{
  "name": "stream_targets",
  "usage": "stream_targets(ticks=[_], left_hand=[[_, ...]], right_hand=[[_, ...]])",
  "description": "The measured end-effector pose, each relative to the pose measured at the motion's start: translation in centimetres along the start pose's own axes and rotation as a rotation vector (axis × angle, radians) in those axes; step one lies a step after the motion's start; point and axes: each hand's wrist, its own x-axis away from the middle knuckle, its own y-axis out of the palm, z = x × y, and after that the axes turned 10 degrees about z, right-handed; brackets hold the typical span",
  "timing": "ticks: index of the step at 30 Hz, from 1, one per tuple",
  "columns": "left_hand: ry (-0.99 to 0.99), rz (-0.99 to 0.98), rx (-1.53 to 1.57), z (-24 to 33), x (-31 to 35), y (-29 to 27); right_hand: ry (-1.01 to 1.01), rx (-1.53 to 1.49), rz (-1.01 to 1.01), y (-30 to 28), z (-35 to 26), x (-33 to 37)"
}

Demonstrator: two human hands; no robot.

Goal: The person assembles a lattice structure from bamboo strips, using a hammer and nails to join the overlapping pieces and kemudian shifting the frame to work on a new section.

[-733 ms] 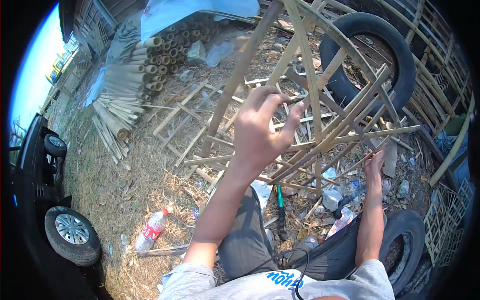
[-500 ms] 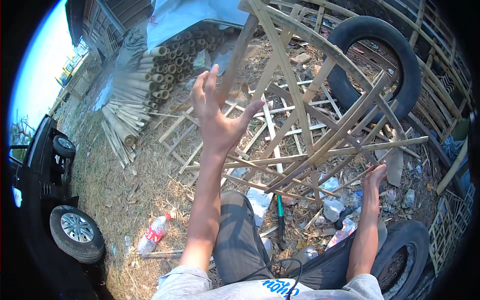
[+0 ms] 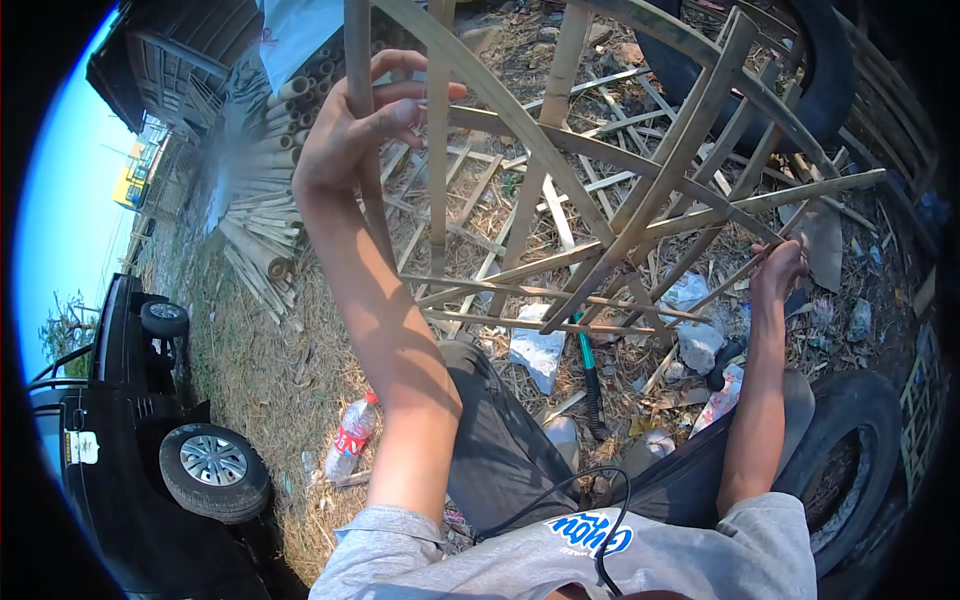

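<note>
A woven bamboo lattice frame (image 3: 650, 165), built of crossed flat slats and a curved strip, is held tilted up in front of me. My left hand (image 3: 340, 135) is at its upper left, fingers and thumb curled loosely around an upright bamboo slat (image 3: 358, 45). Its fingertips reach toward a second, paler slat (image 3: 438, 190). Over at the frame's right side, my right hand (image 3: 780, 268) is closed on the lower end of a slat, its fingertips partly hidden.
Another lattice of slats (image 3: 480, 185) lies on the ground beyond. Bamboo poles (image 3: 280, 130) are stacked at the back left. Tyres stand at far right (image 3: 835, 70) and near right (image 3: 870, 400). A green-and-black-handled tool (image 3: 590, 380), a bottle (image 3: 350, 440) and a black vehicle (image 3: 110, 400) are nearby.
My left hand has moved left and up, from open in the air to around the upright slat. The frame has shifted in view; my right hand keeps its grip.
</note>
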Motion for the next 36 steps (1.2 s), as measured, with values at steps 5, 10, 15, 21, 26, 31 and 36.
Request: stream_targets(ticks=[5, 10, 15, 21, 26, 31, 36], left_hand=[[-0.127, 0.202, 0.049, -4.8, 3.0, 0.3], [-0.165, 0.283, 0.0, -4.3, 7.5, -5.1], [-0.252, 0.357, 0.031, -8.5, 9.8, -7.1], [-0.246, 0.3, 0.128, -8.6, 7.3, -5.9], [-0.278, 0.506, 0.023, -9.4, 8.1, -5.4], [-0.293, 0.479, 0.082, -8.6, 5.5, -3.4], [-0.29, 0.547, 0.048, -6.4, 5.5, -1.9]], right_hand=[[-0.078, 0.055, -0.073, -1.6, -2.8, 1.8], [-0.041, 0.087, -0.142, 0.5, -1.2, 6.7], [-0.031, 0.169, -0.222, 2.4, -1.2, 9.0], [-0.555, 0.85, -0.071, 4.7, -1.8, 8.3], [-0.873, 0.379, -0.679, 5.8, -6.8, 21.5], [-1.178, 0.267, -0.961, 8.8, -5.1, 30.1], [-1.3, 0.347, -0.905, 11.2, -4.0, 33.6]])
